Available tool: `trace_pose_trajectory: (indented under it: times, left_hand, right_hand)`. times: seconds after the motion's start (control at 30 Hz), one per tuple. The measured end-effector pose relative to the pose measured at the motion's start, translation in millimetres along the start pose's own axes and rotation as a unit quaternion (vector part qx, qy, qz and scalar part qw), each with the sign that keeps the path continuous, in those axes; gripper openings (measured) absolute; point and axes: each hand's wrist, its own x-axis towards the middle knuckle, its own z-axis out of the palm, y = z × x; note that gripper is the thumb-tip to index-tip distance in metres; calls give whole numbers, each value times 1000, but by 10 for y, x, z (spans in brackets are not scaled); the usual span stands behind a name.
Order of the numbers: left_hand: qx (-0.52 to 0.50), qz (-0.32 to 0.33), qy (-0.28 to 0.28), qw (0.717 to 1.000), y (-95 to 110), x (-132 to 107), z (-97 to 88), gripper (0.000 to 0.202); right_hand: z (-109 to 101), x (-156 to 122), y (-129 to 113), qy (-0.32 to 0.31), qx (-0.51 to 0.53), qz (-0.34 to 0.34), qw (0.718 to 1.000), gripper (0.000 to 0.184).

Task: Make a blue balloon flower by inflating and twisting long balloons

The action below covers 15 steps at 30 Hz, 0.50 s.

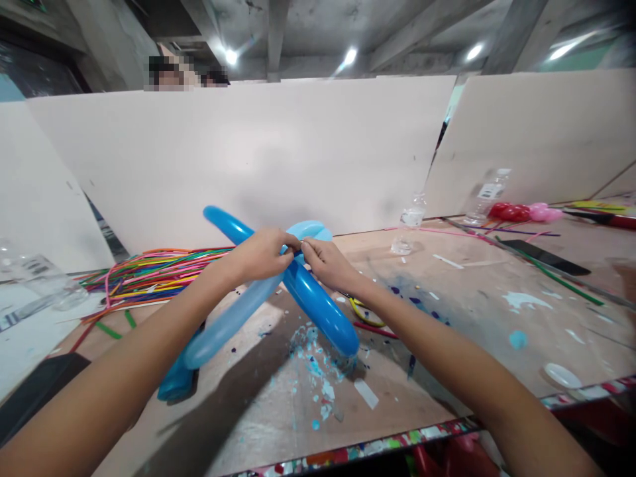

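Observation:
In the head view, a dark blue modelling balloon (322,308) crosses a light blue modelling balloon (233,324) above the table. Both meet between my hands, and a light blue loop (313,230) rises behind the crossing. My left hand (265,255) is closed at the crossing, its fingers pinching the dark blue balloon, whose other end sticks out to the upper left. Close beside it, my right hand (322,262) pinches at the same joint. Its fingertips nearly touch the left ones, and the exact bit of balloon between them is hidden.
A bundle of uninflated balloons (163,271) lies at left, near a blue object (176,384). Plastic bottles stand at right, one bottle (408,225) by the white partition (238,152). Further right are a dark phone-like slab (544,257) and red balloon bubbles (509,212). Paint stains spot the table (238,424).

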Motion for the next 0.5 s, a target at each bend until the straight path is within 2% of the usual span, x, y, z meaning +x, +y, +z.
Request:
trace_pose_trajectory:
  times: [0.1,0.17,0.33,0.5]
  left_hand:
    - [-96,-21,-40,994,22,-10,16,32]
    - [-115,-40,-36,992,24,-24,75,28]
    - [-155,-71,-31,985,0,-79,278,24]
    - [-128,-58,23,990,-32,-121,332,24]
  right_hand:
    - [9,-35,11,11,-10,-11,1000,33]
    - [16,-66,10,15,-7,-19,1000,34]
    - [-13,-119,-30,31,106,-15,994,36]
    - [-76,-89,7,52,211,8,976,42]
